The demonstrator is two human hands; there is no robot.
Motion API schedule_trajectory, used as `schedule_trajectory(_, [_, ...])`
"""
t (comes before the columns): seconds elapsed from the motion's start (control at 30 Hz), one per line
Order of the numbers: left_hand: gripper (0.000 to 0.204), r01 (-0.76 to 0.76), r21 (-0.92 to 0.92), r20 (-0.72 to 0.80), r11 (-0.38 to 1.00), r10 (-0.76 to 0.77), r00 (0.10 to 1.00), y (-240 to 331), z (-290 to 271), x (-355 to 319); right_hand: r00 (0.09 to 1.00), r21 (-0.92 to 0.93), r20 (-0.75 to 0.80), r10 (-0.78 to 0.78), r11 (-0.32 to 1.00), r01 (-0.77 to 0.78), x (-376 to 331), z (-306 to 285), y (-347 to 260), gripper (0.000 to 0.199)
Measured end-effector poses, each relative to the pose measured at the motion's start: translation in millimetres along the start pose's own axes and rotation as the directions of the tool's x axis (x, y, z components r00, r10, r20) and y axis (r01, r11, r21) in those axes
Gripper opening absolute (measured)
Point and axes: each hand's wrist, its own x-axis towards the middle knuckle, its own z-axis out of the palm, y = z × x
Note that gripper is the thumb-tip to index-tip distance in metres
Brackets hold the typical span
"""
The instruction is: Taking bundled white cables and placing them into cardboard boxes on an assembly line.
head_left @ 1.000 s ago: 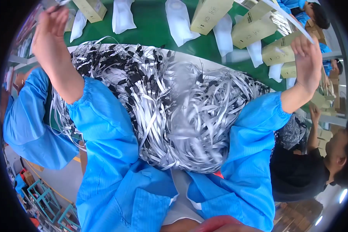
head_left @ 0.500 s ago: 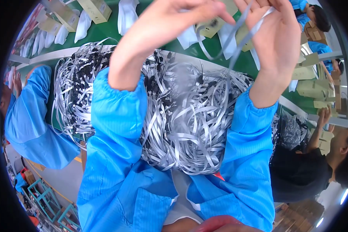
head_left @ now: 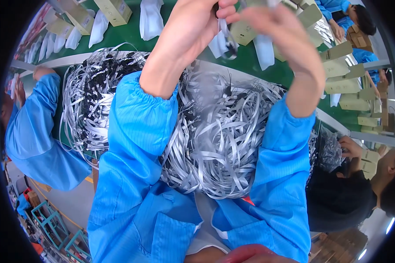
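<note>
Near the top edge, my left hand point(head_left: 197, 30) is closed with its fingers curled round a grey strap point(head_left: 224, 31). A short loop of it with a dark piece hangs below those fingers, over the green table. Just to the right is my right hand point(head_left: 278, 28), smeared by motion, its fingers pointing toward the left hand. Whether it grips any of the strap cannot be made out. Below both hands, between my blue-sleeved forearms, lies a big tangled heap of grey straps point(head_left: 224, 149) with black ends.
A second strap heap point(head_left: 85, 105) lies to the left, beside a person in a blue sleeve point(head_left: 41, 131). Cream boxes point(head_left: 114, 12) and white pouches point(head_left: 151, 19) stand along the green table point(head_left: 131, 37). At right, a person in black point(head_left: 338, 197) reaches to a clear plastic bag point(head_left: 331, 151).
The long strap stretched between my hands is now gathered at the left hand. My left hand has shifted right, and the right hand has turned and swung left toward it.
</note>
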Motion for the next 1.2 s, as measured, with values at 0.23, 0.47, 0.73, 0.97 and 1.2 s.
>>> schedule_trajectory(0.23, [0.032, -0.169, -0.24, 0.189, 0.956, 0.217, 0.958, -0.2, -11.1, 12.8, 0.751, -0.19, 0.653, 0.099, 0.981, 0.036, 15.5, 20.0, 7.1, 0.045])
schedule_trajectory(0.47, [0.03, 0.029, -0.152, -0.4, 0.988, -0.088, 0.912, -9.5, 0.2, 9.9, 0.987, 0.468, -0.127, 0.099, 0.883, -0.028, 17.9, 27.9, -2.2, 0.033])
schedule_trajectory(0.73, [0.035, 0.237, -0.013, -0.259, 0.971, -0.232, 0.938, -29.8, 26.7, 8.7, 0.875, 0.948, 0.238, -0.421, 0.296, -0.116, 49.2, -12.4, 71.9, 0.036])
schedule_trajectory(0.97, [0.025, 0.216, 0.858, -0.091, 0.466, -0.276, 0.957, -14.2, -9.3, -10.8, 0.722, 0.448, -0.634, -0.276, 0.63, 0.634, 77.6, -51.3, 47.1, 0.035])
schedule_trajectory(1.2, [0.033, 0.157, 0.953, -0.053, 0.26, -0.366, 0.929, -9.0, -19.6, -20.2, 0.841, 0.194, -0.299, -0.451, 0.834, 0.516, 133.0, -70.3, 78.6, 0.033])
